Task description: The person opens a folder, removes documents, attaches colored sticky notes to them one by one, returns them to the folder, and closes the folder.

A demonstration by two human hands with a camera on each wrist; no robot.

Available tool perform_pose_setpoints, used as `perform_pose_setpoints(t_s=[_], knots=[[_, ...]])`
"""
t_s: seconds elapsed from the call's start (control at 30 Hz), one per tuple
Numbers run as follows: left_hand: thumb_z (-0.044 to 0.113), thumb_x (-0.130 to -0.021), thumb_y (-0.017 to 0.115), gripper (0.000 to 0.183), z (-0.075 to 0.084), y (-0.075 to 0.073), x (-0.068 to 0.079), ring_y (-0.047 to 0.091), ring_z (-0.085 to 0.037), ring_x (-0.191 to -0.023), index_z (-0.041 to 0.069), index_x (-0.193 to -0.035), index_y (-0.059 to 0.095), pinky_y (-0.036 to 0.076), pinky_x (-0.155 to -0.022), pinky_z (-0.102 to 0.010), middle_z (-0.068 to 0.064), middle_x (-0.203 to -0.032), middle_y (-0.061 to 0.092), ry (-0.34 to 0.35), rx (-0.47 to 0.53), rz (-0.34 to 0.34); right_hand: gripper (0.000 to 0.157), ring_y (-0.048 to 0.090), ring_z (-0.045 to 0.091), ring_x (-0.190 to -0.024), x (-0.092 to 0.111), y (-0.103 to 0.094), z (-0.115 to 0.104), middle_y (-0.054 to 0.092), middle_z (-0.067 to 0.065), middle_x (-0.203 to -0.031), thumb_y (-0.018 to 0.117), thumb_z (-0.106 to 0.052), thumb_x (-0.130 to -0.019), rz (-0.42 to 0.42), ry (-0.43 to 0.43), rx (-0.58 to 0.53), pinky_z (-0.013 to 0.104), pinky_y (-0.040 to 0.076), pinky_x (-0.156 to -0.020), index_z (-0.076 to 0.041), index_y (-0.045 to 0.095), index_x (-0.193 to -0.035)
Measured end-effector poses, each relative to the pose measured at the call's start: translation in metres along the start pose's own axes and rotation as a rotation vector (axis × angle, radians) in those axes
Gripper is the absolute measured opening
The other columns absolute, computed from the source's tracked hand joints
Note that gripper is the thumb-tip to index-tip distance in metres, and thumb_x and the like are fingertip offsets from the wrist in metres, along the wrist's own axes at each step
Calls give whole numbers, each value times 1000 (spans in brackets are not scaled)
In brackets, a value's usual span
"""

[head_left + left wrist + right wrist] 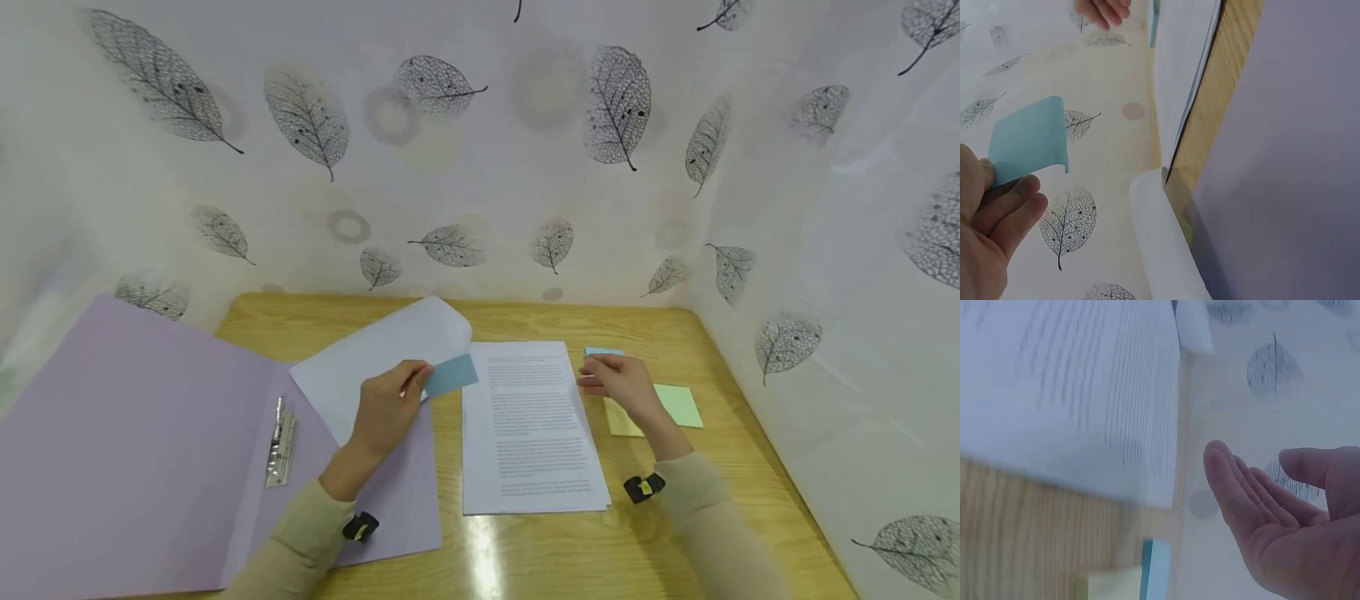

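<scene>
My left hand (pixel 390 406) pinches a blue sticky note (pixel 452 377) by its left end, thumb on top and fingers beneath. In the left wrist view the blue note (pixel 1030 140) has a curled far edge. Under that hand, a blank white sheet (pixel 375 342) lies askew across the purple folder (pixel 150 442), its top right corner bent up. Over the right side of the table hovers my right hand (pixel 622 383), fingers extended and thumb apart, holding nothing. Below it are a blue sticky pad (pixel 602 351), a yellow pad (pixel 621 419) and a green pad (pixel 678 406).
A stack of printed sheets (pixel 532 433) lies mid-table between the folder and the pads. The folder lies spread, with a metal clip (pixel 281 446) near its spine. Leaf-patterned curtain (pixel 480 167) encloses the wooden table (pixel 525 558) at the back and sides.
</scene>
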State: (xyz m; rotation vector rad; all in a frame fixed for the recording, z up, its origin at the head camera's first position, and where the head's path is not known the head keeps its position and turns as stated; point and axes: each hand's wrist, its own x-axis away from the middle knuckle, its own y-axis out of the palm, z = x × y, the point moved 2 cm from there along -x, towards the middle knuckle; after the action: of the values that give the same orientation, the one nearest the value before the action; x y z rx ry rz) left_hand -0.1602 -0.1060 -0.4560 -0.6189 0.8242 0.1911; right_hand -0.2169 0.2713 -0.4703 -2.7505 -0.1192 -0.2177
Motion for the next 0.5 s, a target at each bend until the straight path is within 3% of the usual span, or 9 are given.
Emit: perform_pose_setpoints(t_s=[0.13,0.3,0.5], knots=[[-1,-90,79,8,3,6,1,78,-25,-76,-3,-97,75,64,-63,-36,-16,-87,79,51,7,-6,52,78,31,-105,11,46,-13,66,36,-130,56,-27,-111,-172,-25,-91,39,65,-91,14,55,-142],[-2,-89,80,11,7,12,4,80,-26,-81,-3,-99,75,64,-65,-35,-15,-90,80,107,-29,-25,57,79,26,-102,23,90,-24,68,36,-129,53,-31,-112,-376,23,-245,43,65,-93,17,51,-143],[-3,-88,80,13,14,16,8,80,-27,-83,-4,-100,75,65,-66,-33,-15,-92,80,158,-49,-79,64,80,22,-96,30,118,-32,74,30,-122,52,-38,-112,-470,90,-390,43,65,-91,18,51,-142]])
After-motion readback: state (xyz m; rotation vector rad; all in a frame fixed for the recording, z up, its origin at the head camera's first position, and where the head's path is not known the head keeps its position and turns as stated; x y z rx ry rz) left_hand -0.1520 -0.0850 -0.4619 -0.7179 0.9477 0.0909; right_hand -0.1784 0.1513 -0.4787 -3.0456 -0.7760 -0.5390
